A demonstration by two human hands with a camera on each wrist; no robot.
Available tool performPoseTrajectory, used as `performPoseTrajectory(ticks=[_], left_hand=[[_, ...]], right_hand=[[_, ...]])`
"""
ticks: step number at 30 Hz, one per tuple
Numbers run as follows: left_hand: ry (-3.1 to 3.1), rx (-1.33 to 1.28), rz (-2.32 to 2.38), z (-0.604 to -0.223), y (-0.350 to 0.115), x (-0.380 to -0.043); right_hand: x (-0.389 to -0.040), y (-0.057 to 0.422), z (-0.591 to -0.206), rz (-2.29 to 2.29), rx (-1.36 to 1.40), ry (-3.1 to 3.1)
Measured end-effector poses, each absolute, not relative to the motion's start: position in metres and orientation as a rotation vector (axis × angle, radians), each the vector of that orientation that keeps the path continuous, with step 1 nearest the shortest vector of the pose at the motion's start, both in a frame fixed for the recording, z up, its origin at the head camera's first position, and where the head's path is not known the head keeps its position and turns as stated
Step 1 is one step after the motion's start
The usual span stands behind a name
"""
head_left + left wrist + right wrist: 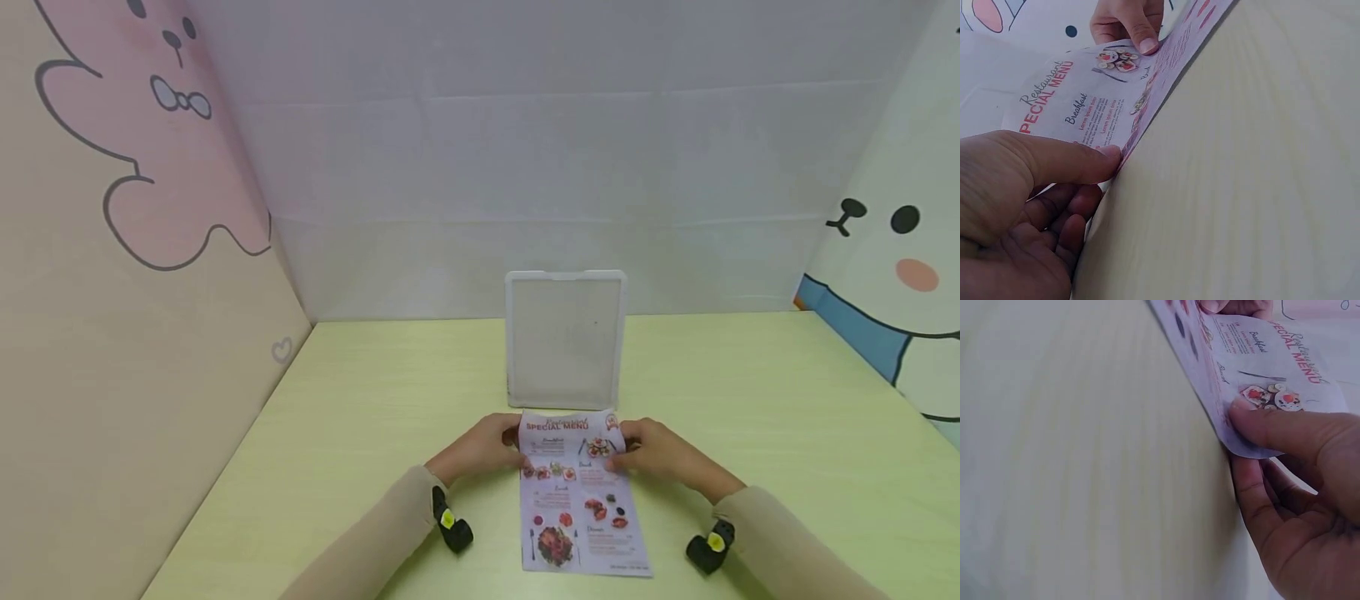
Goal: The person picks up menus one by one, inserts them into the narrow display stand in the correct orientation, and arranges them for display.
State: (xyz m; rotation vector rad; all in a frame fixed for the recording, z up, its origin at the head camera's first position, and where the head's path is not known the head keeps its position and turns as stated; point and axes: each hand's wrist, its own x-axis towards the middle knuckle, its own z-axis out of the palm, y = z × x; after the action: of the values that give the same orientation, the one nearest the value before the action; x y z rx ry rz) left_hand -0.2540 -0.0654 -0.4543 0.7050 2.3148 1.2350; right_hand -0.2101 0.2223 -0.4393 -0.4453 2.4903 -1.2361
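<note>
A printed paper menu (pixel 551 500) headed "SPECIAL MENU" lies between the two hands, its top end bent up off the table in both wrist views. My left hand (pixel 486 447) pinches the left edge, thumb on the printed face and fingers behind. On the opposite edge my right hand (pixel 660 454) pinches the sheet the same way, as the right wrist view shows with the thumb (pixel 1254 422) over the food pictures. Just beyond the menu's top edge stands a clear, white-framed rectangular holder (pixel 566 342), upright and close to the paper.
The pale yellow-green table (pixel 390 375) runs back to a white cloth wall (pixel 465 167). Side panels with cartoon animals rise at the left (pixel 172 208) and right (pixel 900 275). A black camera strap (pixel 452 521) sits on each wrist.
</note>
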Motion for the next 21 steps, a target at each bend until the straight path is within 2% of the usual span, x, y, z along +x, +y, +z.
performPoseTrajectory(ticks=[21], left_hand=[[2.259, 0.626, 1.361, -0.4512, -0.0663, -0.2554]], right_hand=[[-0.2138, 0.2229, -0.4335, -1.362, -0.434, 2.362]])
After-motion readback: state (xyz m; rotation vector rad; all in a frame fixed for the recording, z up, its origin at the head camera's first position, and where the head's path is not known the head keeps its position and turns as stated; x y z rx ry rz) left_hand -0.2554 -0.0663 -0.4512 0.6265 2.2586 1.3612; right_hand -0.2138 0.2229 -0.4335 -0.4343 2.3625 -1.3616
